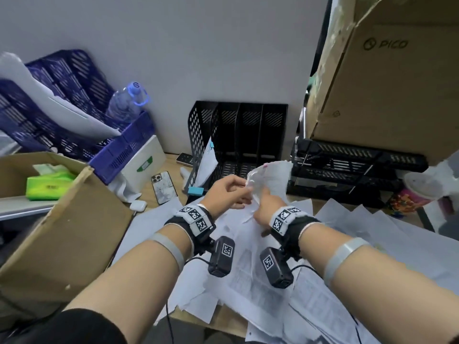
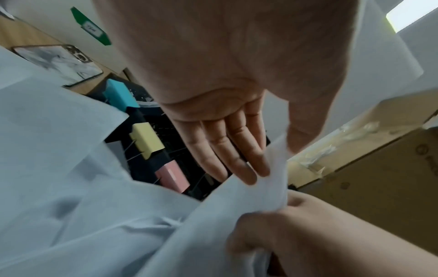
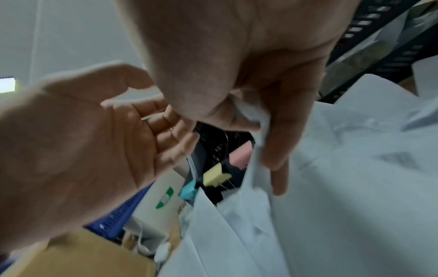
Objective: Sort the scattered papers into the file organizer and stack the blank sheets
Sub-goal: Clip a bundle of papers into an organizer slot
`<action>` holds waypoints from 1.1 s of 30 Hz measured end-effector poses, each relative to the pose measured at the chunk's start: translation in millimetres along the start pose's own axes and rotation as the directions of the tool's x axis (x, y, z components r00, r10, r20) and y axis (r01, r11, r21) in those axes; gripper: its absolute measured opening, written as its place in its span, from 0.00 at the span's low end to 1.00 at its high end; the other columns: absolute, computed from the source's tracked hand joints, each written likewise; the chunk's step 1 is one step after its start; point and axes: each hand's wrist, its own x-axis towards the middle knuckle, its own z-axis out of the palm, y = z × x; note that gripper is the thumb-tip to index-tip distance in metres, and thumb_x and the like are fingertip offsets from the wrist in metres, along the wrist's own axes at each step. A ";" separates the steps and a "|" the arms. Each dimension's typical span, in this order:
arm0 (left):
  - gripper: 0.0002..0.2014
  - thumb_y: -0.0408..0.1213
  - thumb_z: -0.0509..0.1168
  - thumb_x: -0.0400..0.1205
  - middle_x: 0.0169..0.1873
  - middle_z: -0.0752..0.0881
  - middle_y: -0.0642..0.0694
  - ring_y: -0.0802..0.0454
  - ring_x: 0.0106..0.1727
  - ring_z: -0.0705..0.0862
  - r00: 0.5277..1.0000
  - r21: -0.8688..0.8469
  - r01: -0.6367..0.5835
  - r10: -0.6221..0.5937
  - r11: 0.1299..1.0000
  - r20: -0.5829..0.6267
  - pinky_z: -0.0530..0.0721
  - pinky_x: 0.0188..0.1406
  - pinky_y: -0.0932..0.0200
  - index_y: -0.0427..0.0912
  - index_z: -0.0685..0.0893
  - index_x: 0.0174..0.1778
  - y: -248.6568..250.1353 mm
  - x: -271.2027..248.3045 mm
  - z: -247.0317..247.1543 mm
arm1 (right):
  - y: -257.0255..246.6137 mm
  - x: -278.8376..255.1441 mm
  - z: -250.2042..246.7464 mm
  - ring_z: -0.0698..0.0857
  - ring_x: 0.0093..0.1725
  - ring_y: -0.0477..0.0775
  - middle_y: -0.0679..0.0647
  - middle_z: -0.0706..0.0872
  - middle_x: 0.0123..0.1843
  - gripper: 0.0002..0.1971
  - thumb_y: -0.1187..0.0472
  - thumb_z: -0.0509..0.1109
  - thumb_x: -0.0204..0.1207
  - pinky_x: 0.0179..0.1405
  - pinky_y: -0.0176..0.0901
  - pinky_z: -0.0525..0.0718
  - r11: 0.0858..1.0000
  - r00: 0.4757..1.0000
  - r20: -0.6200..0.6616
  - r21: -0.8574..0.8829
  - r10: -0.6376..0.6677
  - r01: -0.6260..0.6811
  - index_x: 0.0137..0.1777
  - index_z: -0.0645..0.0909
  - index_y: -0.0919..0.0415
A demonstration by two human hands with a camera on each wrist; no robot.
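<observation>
A white sheet (image 1: 270, 175) curls up in front of the black file organizer (image 1: 238, 135), held by both hands. My right hand (image 1: 263, 202) grips its lower part, thumb and fingers curled round it (image 3: 257, 120). My left hand (image 1: 244, 188) pinches the sheet's edge (image 2: 276, 165) between thumb and straight fingers (image 2: 237, 150). Printed and blank papers (image 1: 273, 281) lie scattered over the desk under my forearms. Teal (image 2: 120, 93), yellow (image 2: 147, 138) and pink (image 2: 173, 176) binder clips sit on the organizer's front dividers. One clipped sheet (image 1: 208, 162) leans in its leftmost slot.
Blue plastic baskets (image 1: 124, 150) with a water bottle (image 1: 124, 105) stand at back left, an open cardboard box (image 1: 62, 219) nearer. A phone (image 1: 164, 187) and earbud case (image 1: 137, 206) lie beside the papers. Black trays (image 1: 347, 157), a large carton (image 1: 385, 83) and a cup (image 1: 417, 192) crowd the right.
</observation>
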 end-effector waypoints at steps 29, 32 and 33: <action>0.63 0.58 0.82 0.65 0.87 0.54 0.51 0.53 0.85 0.60 0.970 0.135 -0.147 0.117 0.980 0.214 0.77 0.74 0.59 0.60 0.43 0.87 -26.2 97.2 -28.4 | -55.6 48.4 -116.4 0.84 0.60 0.67 0.64 0.85 0.64 0.20 0.70 0.61 0.75 0.60 0.55 0.85 0.948 0.962 -0.273 0.311 0.030 0.059 0.67 0.78 0.64; 0.60 0.57 0.82 0.66 0.84 0.62 0.49 0.55 0.84 0.63 0.955 0.184 -0.192 0.140 0.964 0.263 0.63 0.84 0.50 0.60 0.48 0.87 -23.6 100.3 -30.3 | -55.3 50.3 -117.3 0.83 0.61 0.66 0.64 0.85 0.64 0.20 0.70 0.60 0.76 0.55 0.47 0.81 0.955 0.957 -0.291 0.285 -0.001 0.088 0.67 0.78 0.64; 0.60 0.61 0.82 0.63 0.83 0.64 0.49 0.54 0.83 0.64 0.959 0.228 -0.202 0.145 0.952 0.244 0.64 0.84 0.49 0.61 0.51 0.86 -21.2 100.1 -30.3 | -57.0 51.8 -117.0 0.83 0.62 0.66 0.65 0.84 0.65 0.19 0.70 0.60 0.77 0.53 0.45 0.79 0.958 0.953 -0.302 0.273 -0.007 0.093 0.68 0.77 0.65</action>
